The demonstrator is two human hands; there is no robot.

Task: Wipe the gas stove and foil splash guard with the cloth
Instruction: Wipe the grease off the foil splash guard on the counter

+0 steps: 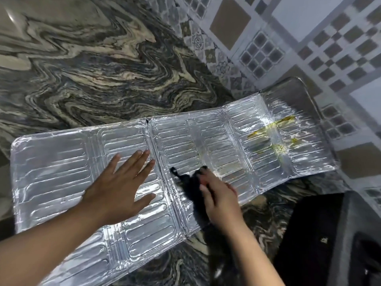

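The foil splash guard [61, 162] lies unfolded and flat across the marble counter, its embossed silver panels running from lower left to upper right. Yellow-green grime [274, 131] stains its far right panel. My left hand [121, 182] presses flat on the left-middle panels, fingers straight and spread. My right hand [220, 199] grips a dark cloth [189, 182] and holds it against the middle panel. The black gas stove [313, 234] shows only partly at the lower right.
The swirled grey-and-cream marble counter [92, 69] fills the space behind and under the guard. A patterned tile wall [309, 48] rises at the upper right, and the guard's right end leans up against it.
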